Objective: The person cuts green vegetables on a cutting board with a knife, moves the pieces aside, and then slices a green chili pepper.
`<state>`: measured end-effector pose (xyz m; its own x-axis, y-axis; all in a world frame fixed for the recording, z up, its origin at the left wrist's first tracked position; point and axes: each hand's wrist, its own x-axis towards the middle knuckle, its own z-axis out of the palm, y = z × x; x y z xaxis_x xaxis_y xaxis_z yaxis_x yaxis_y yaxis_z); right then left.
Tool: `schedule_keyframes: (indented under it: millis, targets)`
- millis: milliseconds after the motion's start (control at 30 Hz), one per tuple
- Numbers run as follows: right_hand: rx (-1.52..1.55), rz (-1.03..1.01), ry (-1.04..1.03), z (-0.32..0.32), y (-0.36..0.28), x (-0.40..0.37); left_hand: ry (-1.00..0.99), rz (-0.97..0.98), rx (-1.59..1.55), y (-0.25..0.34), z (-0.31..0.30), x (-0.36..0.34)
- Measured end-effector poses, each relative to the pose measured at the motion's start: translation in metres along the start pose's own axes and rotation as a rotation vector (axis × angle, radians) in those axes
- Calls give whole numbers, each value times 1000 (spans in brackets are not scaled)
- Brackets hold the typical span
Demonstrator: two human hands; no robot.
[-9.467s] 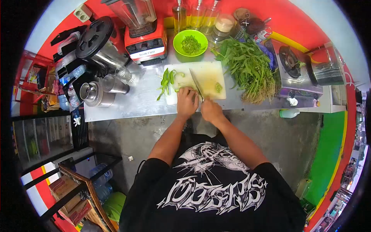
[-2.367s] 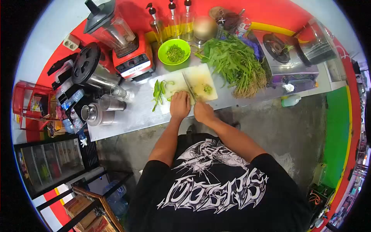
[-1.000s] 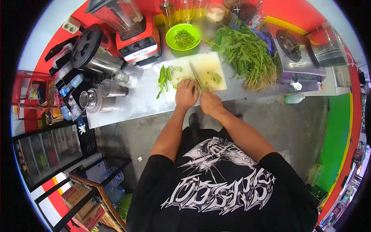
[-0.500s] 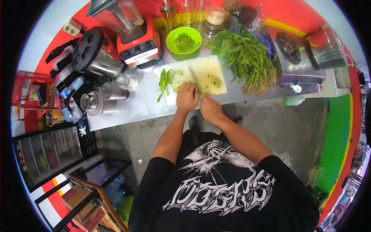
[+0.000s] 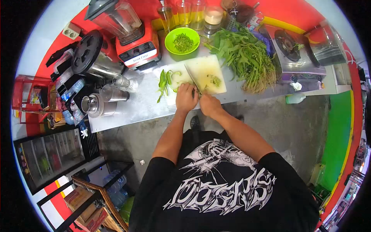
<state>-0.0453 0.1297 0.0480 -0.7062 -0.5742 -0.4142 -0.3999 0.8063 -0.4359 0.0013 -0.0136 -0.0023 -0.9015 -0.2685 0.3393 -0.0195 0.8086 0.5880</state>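
My right hand (image 5: pixel 210 105) is closed around the handle of a kitchen knife (image 5: pixel 191 74), whose blade points away from me over the white cutting board (image 5: pixel 208 63). Just left of the blade, my left hand (image 5: pixel 186 97) presses down on the board with curled fingers; whatever lies beneath them is mostly hidden. To the right of the knife is a small heap of chopped green pieces (image 5: pixel 214 81). Long green chili peppers (image 5: pixel 165 80) lie at the board's left side. Behind the board, a lime-green bowl (image 5: pixel 170 49) holds finely chopped greens.
A large bunch of leafy greens (image 5: pixel 243 52) lies right of the board, beside a gas stove (image 5: pixel 301 67). A red blender (image 5: pixel 137 48) stands behind left. Metal cups (image 5: pixel 102 105) sit on the steel table's left part. Bottles (image 5: pixel 165 17) line the wall.
My right hand and the knife have shifted slightly left, closer to my left hand. The left hand stays nearly in place. The whole view has moved a little.
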Motion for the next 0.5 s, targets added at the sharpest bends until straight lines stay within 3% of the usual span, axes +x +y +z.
schedule_keyframes:
  millis: [500]
  targets:
    - [57, 210, 112, -14, 32, -10, 75, -55, 1, 1, -2, -2]
